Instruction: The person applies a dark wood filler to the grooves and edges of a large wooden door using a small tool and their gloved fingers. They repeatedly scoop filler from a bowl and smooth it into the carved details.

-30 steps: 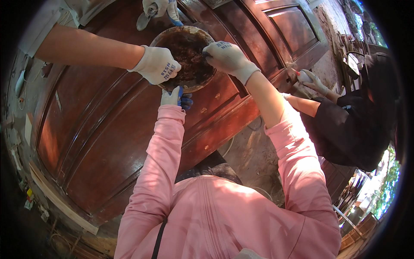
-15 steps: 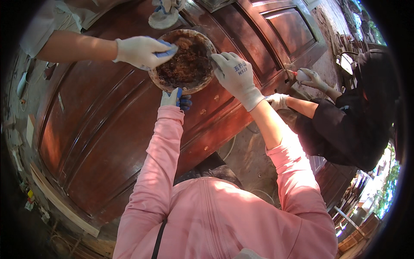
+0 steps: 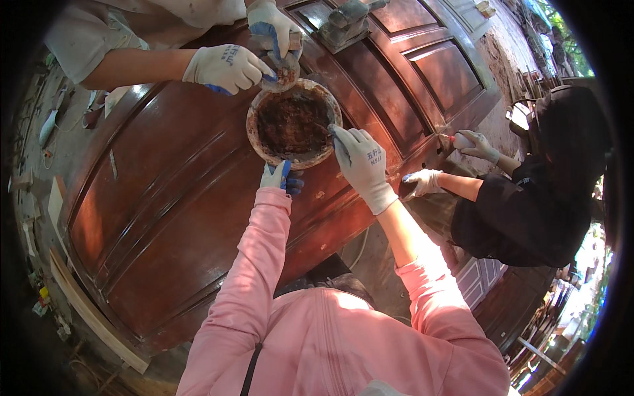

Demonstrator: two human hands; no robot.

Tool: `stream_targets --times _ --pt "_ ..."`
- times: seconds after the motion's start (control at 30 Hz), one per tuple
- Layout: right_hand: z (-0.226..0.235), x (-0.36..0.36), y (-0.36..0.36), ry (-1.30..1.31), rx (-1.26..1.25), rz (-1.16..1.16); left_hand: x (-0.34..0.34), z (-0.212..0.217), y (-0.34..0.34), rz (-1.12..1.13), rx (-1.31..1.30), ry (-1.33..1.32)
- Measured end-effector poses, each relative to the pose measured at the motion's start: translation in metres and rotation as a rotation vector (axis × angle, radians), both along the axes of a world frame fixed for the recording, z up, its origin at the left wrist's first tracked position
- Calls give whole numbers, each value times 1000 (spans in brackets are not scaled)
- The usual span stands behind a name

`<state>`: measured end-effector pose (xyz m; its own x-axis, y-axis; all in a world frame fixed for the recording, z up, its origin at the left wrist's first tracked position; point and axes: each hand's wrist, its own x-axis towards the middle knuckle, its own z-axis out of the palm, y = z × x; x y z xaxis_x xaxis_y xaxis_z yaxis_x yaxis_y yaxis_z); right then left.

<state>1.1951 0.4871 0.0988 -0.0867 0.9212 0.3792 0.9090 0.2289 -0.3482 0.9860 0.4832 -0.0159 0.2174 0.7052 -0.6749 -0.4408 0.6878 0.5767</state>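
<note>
A round bowl (image 3: 258,146) with a crusted pale rim holds a dark brown, crumbly mass (image 3: 290,125). My gloved left hand (image 3: 281,177) grips its near rim, fingers curled underneath. At the right rim, my gloved right hand (image 3: 361,162) is closed in a pinch; what sits between its fingertips is too hidden to name. Across from me, a co-worker's gloved hand (image 3: 231,68) reaches to a small round dish (image 3: 284,71) with brown residue, at the bowl's far rim. That person's other gloved hand (image 3: 272,26) holds the dish from above.
Beneath the bowl lies a large glossy red-brown panelled door (image 3: 178,198). A grey block-shaped tool (image 3: 347,25) rests on its far part. At the right, a person in black (image 3: 528,198) holds a white bottle (image 3: 462,140) with a red tip. Wooden strips (image 3: 92,317) lie at the left.
The bowl and my hands have shifted slightly right and nearer. The co-worker's hand has left the bowl's contents for the small dish, which has come down to the rim.
</note>
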Motion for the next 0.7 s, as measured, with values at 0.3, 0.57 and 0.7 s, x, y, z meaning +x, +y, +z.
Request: stream_targets --times 0.3,0.57,0.7 --pt "-4 9 -21 -235 -102 16 -18 12 -22 -74 -74 0" --pt "18 -7 -25 287 -132 -137 -25 7 -41 -29 -149 -30" --pt "2 -5 -32 188 -180 -183 -28 3 -48 -45 -168 -54"
